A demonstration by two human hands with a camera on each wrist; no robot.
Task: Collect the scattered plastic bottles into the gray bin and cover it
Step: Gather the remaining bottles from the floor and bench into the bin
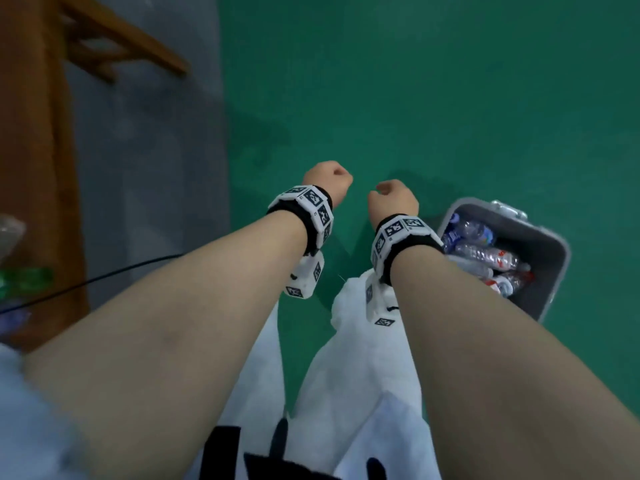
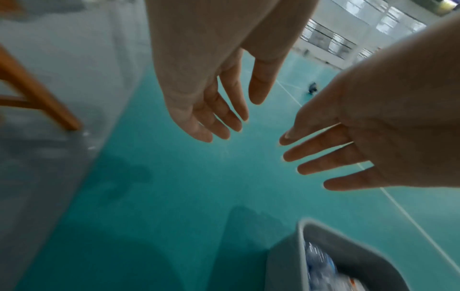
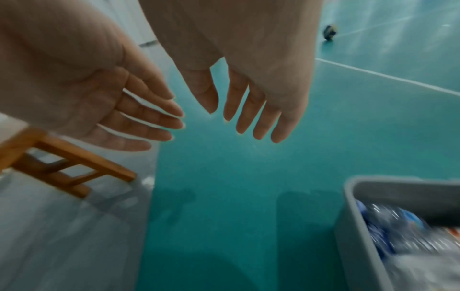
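The gray bin [image 1: 549, 258] stands on the green floor at the right, its top uncovered, with several plastic bottles [image 1: 485, 254] lying inside. It also shows at the bottom right of both wrist views, as a blurred bin [image 2: 286, 265] and bin [image 3: 353, 226]. My left hand [image 1: 327, 178] and right hand [image 1: 393, 197] hang side by side over bare floor, left of the bin and above it. In the wrist views the left hand [image 2: 224, 110] and right hand [image 3: 248, 108] have straight, spread fingers and hold nothing.
A wooden table [image 1: 31, 133] fills the left edge, its leg [image 3: 74, 163] on gray flooring. On it lie a blurred green bottle [image 1: 24, 277] and a clear one [image 1: 10, 233]. A black cable [image 1: 121, 271] runs off it. A small dark object [image 3: 329, 32] lies far off.
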